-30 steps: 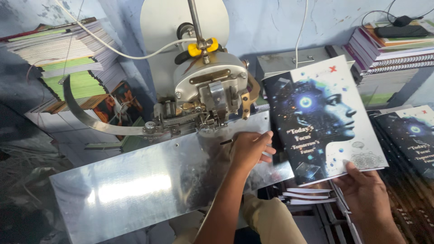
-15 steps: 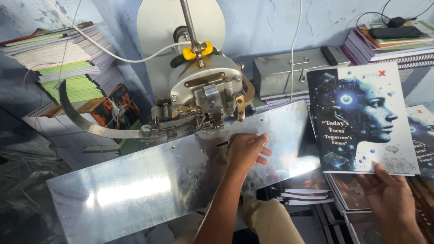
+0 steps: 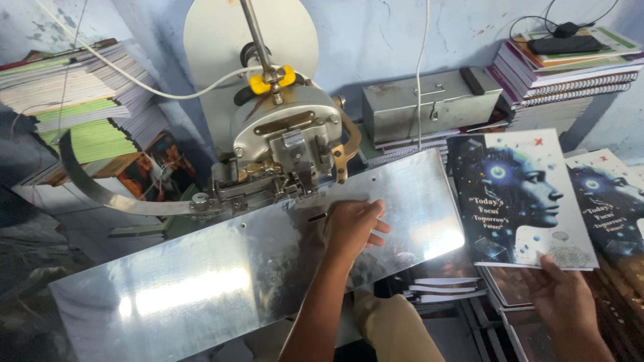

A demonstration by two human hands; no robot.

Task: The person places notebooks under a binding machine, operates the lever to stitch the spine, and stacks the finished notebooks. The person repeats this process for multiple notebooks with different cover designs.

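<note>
Now my right hand [image 3: 563, 295] grips the dark-covered booklet [image 3: 520, 198] by its lower edge while my left hand [image 3: 352, 224] rests flat and empty on the steel plate [image 3: 201, 281], so next the booklet needs sliding under the stitching head [image 3: 285, 151].

A small bookbinding workshop: a metal stitching machine [image 3: 285, 151] with a shiny steel table [image 3: 201, 281], stacks of printed booklets [image 3: 80, 100] along a worn blue wall, spiral notebooks [image 3: 570, 74] piled nearby.
</note>
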